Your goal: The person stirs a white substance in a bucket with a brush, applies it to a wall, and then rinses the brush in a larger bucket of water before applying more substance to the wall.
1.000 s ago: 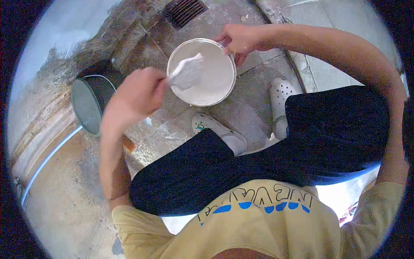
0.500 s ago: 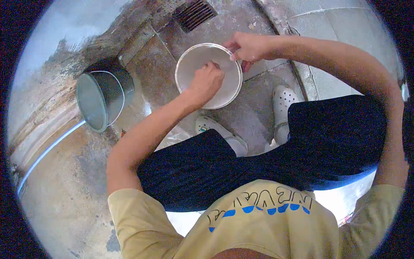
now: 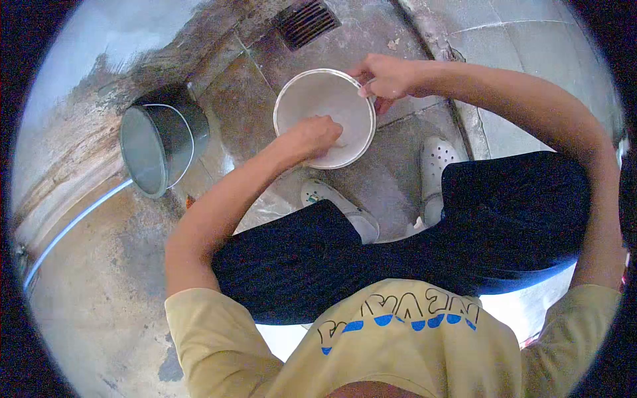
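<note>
A white bucket [image 3: 302, 99] stands on the tiled floor ahead of my feet, its round mouth facing up toward me. My left hand [image 3: 320, 134] reaches inside it with the fingers curled closed, low over the near part of the inner wall. Whatever those fingers hold, if anything, is hidden. On the far right of the rim, my right hand [image 3: 385, 79] grips the bucket, thumb at the edge and the other fingers around the outside.
A dark bucket [image 3: 142, 152] with a thin wire handle lies tipped at the left, near a light-blue hose [image 3: 76, 225]. Beyond the white bucket is a floor drain grate [image 3: 307, 25]. My white clogs [image 3: 438, 162] stand close by on the wet-looking floor.
My left hand has moved down toward the near side inside the white bucket. My right hand stays on the rim. The whole view has shifted slightly.
</note>
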The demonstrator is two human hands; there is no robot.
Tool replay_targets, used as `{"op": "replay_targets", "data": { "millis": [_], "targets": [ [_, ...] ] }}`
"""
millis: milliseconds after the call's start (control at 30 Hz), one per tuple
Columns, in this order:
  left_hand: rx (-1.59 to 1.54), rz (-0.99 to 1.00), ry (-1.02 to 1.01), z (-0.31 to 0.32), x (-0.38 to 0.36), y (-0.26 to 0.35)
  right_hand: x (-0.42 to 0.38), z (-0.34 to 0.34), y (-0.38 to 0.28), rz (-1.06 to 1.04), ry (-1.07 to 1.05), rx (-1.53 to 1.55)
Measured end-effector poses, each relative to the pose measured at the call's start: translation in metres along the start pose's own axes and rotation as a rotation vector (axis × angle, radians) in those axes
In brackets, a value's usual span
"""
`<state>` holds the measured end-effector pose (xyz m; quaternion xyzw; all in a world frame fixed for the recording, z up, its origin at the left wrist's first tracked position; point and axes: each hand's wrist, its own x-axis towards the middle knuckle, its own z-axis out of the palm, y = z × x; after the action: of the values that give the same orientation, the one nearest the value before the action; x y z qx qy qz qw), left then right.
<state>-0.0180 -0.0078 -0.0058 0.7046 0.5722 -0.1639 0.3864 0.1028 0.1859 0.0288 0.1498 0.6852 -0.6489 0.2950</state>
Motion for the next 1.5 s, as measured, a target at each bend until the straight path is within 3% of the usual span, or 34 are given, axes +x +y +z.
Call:
{"op": "replay_targets", "data": {
  "millis": [100, 400, 467, 567, 700, 767, 900, 967, 1067, 1500],
  "targets": [
    [0.035, -0.020, -0.071, -0.015, -0.007, 0.002, 0.000, 0.003, 0.002, -0.003, 0.011, 0.107],
    [0.177, -0.152, 0.175, -0.028, 0.005, 0.005, 0.000, 0.003, 0.004, -0.008, 0.003, 0.094],
    [0.134, -0.182, 0.305, -0.037, 0.005, 0.009, 0.000, 0.004, 0.004, 0.005, 0.026, 0.105],
    [0.030, -0.082, 0.375, -0.043, 0.010, 0.012, -0.004, 0.005, -0.001, -0.004, 0.054, 0.124],
    [-0.042, -0.125, 0.420, -0.036, 0.027, 0.020, 0.000, 0.004, 0.000, 0.022, 0.048, 0.078],
    [-0.043, -0.145, 0.291, -0.039, 0.027, 0.026, -0.003, 0.003, -0.003, 0.017, 0.043, 0.057],
    [-0.115, -0.018, 0.365, -0.031, 0.018, 0.020, 0.003, 0.002, 0.005, 0.002, 0.037, 0.066],
    [-0.019, -0.020, 0.157, -0.034, 0.017, 0.022, 0.007, 0.001, 0.009, -0.030, 0.016, 0.092],
    [-0.087, 0.069, 0.293, -0.011, 0.017, 0.011, 0.006, 0.001, 0.010, -0.021, -0.001, 0.119],
    [-0.043, -0.044, -0.059, -0.007, 0.002, 0.002, -0.004, 0.000, -0.001, -0.035, 0.026, 0.005]
  ]
}}
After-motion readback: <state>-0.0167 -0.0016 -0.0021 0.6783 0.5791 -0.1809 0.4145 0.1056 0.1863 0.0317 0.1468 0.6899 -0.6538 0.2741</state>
